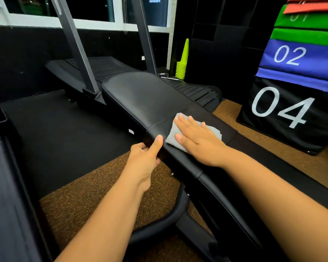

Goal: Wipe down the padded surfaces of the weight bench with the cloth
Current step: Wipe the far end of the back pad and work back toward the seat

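cloth (172,138) half under right hand (199,140)

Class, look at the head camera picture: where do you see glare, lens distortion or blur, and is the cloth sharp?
Head view: soft glare sheens the bench pad; the wide lens bows the treadmill uprights and numbered blocks outward; the grey cloth under the flat right hand is reasonably sharp; the left hand grips the pad edge, also clear.

head view | worn on head | faces forward-down | close over weight bench (148,95)
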Available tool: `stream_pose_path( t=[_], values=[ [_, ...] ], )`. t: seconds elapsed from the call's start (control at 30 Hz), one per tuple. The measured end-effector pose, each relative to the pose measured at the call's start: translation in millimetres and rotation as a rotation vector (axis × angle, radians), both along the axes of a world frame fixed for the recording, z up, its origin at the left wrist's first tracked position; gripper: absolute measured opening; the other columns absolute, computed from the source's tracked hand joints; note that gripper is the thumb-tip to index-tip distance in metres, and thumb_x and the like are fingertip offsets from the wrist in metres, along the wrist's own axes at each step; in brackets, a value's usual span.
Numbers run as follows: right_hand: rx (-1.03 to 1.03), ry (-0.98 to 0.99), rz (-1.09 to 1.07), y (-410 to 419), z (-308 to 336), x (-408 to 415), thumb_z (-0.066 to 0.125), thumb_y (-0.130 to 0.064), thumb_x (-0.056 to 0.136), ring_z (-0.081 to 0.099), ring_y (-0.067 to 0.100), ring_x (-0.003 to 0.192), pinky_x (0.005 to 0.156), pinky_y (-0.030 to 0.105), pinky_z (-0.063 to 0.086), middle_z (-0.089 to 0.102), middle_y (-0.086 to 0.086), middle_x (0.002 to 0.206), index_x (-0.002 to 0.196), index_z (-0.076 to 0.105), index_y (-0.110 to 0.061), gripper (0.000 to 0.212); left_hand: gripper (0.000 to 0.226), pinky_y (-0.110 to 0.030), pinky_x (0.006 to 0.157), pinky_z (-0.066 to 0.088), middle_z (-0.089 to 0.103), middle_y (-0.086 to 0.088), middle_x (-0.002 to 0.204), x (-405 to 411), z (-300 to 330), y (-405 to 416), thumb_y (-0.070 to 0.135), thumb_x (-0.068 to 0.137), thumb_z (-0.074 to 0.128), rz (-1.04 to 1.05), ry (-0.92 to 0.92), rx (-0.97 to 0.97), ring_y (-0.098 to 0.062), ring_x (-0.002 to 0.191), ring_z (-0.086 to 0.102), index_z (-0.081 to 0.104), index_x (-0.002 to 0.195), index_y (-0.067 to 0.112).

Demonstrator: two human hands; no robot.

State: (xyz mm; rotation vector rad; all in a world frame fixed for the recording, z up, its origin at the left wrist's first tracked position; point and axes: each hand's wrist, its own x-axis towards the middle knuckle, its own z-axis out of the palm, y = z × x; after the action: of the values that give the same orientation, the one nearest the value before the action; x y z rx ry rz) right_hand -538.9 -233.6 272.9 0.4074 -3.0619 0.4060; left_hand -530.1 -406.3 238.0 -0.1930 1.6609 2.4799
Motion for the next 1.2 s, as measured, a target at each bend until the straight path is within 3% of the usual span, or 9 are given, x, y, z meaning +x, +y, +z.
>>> stream_pose_path(
  t=[0.1,0.17,0.23,0.5,0.63,0.73,0.87,1.1,1.2],
  values=[
    [-0.03,-0.009,-0.137,8.9,7.1,-27.6,0.018,-0.045,0.104,-0.009,0.016,0.15,0.12,0.044,-0.007,-0.006,-0.01,0.163,0.155,0.002,-0.027,0.057,0.023,-0.026,0.075,0.054,0.072,-0.006,0.105,1.7,2.3,-0.3,0.027,0.091,0.066,-0.015,0.007,-0.018,-0.016,0.1,0.069,0.057,0.105,0.011],
    [0.014,0.028,-0.194,8.3,7.4,-39.9,0.017,-0.046,0.103,-0.004,0.021,0.15,0.12,0.049,-0.002,-0.002,-0.007,0.163,0.156,0.006,-0.023,0.058,0.015,-0.03,0.082,0.053,0.07,-0.003,0.101,2.2,2.8,-0.2,0.026,0.092,0.065,0.002,0.016,-0.003,-0.016,0.1,0.068,0.053,0.096,0.018],
    [0.047,0.044,-0.186,1.7,6.2,-36.0,0.016,-0.047,0.103,-0.003,0.024,0.15,0.119,0.052,0.001,-0.002,-0.005,0.163,0.156,0.006,-0.021,0.06,0.022,-0.031,0.084,0.052,0.066,-0.001,0.098,3.9,2.8,2.1,0.025,0.093,0.063,0.015,0.029,0.001,-0.016,0.101,0.065,0.042,0.086,0.024],
    [0.071,0.027,0.078,0.0,-3.6,41.0,0.017,-0.05,0.1,-0.021,0.008,0.146,0.119,0.034,-0.013,-0.019,-0.017,0.157,0.153,-0.009,-0.029,0.063,0.022,-0.02,0.072,0.048,0.055,0.007,0.092,2.1,-3.0,4.0,0.029,0.095,0.06,0.006,0.082,-0.034,-0.001,0.083,0.057,0.04,0.087,0.024],
    [0.075,0.005,0.056,0.0,-1.3,22.6,0.02,-0.048,0.102,-0.017,0.009,0.147,0.12,0.037,-0.011,-0.017,-0.016,0.158,0.153,-0.007,-0.029,0.061,0.024,-0.018,0.066,0.049,0.056,0.009,0.085,3.6,-0.6,3.9,0.024,0.096,0.059,-0.003,0.098,-0.035,0.001,0.069,0.062,0.041,0.08,0.026],
    [0.042,0.002,-0.004,-9.2,2.5,-9.8,0.018,-0.049,0.103,-0.013,0.015,0.149,0.12,0.044,-0.007,-0.011,-0.009,0.162,0.155,-0.004,-0.027,0.06,0.017,-0.031,0.083,0.055,0.064,-0.001,0.098,2.1,-2.2,3.9,0.028,0.094,0.062,0.013,0.094,-0.056,-0.01,0.091,0.067,0.046,0.089,0.021],
    [0.046,0.024,-0.036,-17.7,6.9,-22.8,0.017,-0.046,0.104,-0.011,0.019,0.15,0.119,0.045,-0.006,-0.01,-0.005,0.163,0.155,-0.004,-0.023,0.06,0.049,-0.038,0.093,0.053,0.059,-0.003,0.119,2.8,-4.2,4.3,0.039,0.09,0.065,0.031,0.077,-0.079,-0.016,0.107,0.063,0.039,0.123,0.014],
    [0.068,0.037,0.104,-5.1,-6.2,36.8,0.013,-0.059,0.098,-0.02,0.01,0.147,0.12,0.037,-0.011,-0.018,-0.013,0.16,0.153,-0.01,-0.029,0.067,0.037,-0.023,0.071,0.05,0.052,0.008,0.095,4.0,0.4,1.1,0.03,0.093,0.063,0.007,0.04,-0.084,-0.003,0.083,0.057,0.034,0.114,0.02],
    [0.214,0.085,0.108,-8.4,-15.0,64.4,0.006,-0.062,0.088,-0.023,0.015,0.146,0.119,0.036,-0.011,-0.023,-0.009,0.159,0.151,-0.018,-0.027,0.076,0.03,-0.024,0.069,0.052,0.064,-0.003,0.1,0.7,0.6,-8.2,0.03,0.091,0.066,-0.042,-0.015,-0.056,-0.009,0.089,0.064,0.048,0.101,0.009]
  ],
)
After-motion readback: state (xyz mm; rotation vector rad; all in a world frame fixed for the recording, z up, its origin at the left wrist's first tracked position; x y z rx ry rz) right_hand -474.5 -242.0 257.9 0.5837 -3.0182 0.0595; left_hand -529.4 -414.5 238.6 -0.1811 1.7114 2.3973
